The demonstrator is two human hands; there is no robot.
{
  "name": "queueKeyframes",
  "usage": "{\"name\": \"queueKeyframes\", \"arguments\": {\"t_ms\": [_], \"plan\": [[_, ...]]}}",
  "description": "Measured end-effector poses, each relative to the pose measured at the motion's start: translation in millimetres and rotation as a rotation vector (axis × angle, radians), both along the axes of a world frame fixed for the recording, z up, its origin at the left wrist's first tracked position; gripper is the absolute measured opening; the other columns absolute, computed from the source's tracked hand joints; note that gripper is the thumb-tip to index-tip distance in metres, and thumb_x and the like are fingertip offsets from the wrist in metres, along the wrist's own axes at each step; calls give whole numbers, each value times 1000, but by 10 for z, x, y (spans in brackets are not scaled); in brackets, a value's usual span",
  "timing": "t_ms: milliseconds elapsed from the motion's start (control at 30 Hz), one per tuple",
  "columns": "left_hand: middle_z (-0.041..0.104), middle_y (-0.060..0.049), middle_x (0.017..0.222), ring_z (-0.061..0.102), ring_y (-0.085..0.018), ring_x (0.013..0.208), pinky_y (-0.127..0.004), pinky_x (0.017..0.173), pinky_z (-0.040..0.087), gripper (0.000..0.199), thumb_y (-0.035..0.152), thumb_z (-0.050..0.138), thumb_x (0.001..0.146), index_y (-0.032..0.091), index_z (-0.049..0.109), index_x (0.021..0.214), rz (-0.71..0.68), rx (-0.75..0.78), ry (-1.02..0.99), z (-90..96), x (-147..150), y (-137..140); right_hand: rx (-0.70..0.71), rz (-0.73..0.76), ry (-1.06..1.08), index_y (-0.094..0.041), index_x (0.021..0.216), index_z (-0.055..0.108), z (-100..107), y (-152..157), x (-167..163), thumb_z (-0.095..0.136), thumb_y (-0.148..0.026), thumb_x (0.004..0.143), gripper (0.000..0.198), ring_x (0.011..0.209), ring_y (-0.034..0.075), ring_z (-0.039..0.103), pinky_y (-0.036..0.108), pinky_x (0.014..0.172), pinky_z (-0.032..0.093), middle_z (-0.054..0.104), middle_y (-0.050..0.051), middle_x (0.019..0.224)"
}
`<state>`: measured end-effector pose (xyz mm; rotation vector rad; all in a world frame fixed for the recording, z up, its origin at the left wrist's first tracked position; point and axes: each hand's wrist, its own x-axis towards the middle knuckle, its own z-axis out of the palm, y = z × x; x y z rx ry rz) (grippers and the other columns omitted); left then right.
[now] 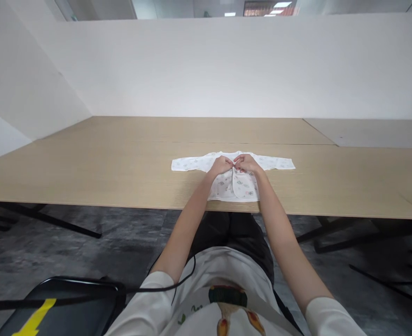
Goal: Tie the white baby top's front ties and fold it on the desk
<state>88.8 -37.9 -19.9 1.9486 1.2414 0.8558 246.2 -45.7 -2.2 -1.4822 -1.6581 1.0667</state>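
A small white baby shirt [223, 189] with a scattered print lies spread on the table, its sleeves stretched out to both sides and its front opening running down the middle. My left hand [222, 164] pinches the cloth at the upper part of that opening. Close beside it, my right hand [246, 163] is also closed on the shirt's front edge, the fingertips of both hands nearly meeting. Whatever small fastening may lie between the fingers is too small to make out.
The wooden table [104, 168] reaches far to both sides and back to a white wall [206, 70]. A black chair [73, 303] with yellow tape stands at the lower left. A black cable [157, 288] runs across my left side.
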Motion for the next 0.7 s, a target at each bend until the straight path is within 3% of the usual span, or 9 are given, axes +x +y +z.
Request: {"name": "queueKeyframes", "arguments": {"t_ms": [233, 533, 700], "plan": [[43, 4, 48, 34, -8, 49, -22, 50, 30, 12, 20, 55, 60, 15, 56, 49, 106, 17, 11, 7, 17, -3, -16, 4, 25, -14, 87, 58, -27, 45, 8, 57, 1, 59, 32, 41, 7, 48, 18, 42, 38, 54, -6, 51], [63, -1, 62, 52, -11, 58, -22, 55, 38, 7, 19, 59, 59, 15, 64, 60, 159, 11, 35, 34, 10, -13, -16, -80, 9, -14, 83, 58, -2, 13, -4, 62, -2, 62, 25, 39, 8, 48, 18, 40, 36, 52, -6, 47], [62, 0, 60, 51, -10, 56, -22, 55, 38, 8, 19, 59, 59, 14, 65, 61, 154, -7, 9, 34, -2, -9, -47, -77, 58, -12, 82, 60, 30, -6, 9, 65, -4, 63, 21, 42, 8, 51, 19, 44, 42, 58, -2, 53]]}}
